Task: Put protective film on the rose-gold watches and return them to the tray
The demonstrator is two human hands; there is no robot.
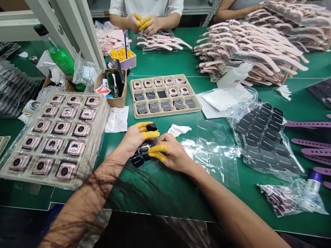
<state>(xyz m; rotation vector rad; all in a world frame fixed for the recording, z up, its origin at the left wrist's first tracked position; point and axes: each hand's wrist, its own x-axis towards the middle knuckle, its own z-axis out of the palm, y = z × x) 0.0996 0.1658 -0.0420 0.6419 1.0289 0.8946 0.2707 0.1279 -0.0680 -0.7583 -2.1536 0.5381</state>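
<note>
My left hand [136, 137], with yellow finger cots, pinches a small black watch screen [151, 127] between thumb and forefinger. My right hand [170, 153], also in yellow cots, is curled close beside it, fingertips touching several black screens [138, 160] lying on a clear plastic sheet on the green table. What the right fingers hold, if anything, is hidden. A beige tray [165, 111] just beyond holds pink watch cases in its back row and black screens in front.
A stack of trays with pink watch cases [55, 134] stands at the left. A clear bag of black screens [261, 137] lies right, purple straps [307, 142] beyond it. Piles of pink straps [248, 51] fill the back right. Another person's hands [143, 22] work across the table.
</note>
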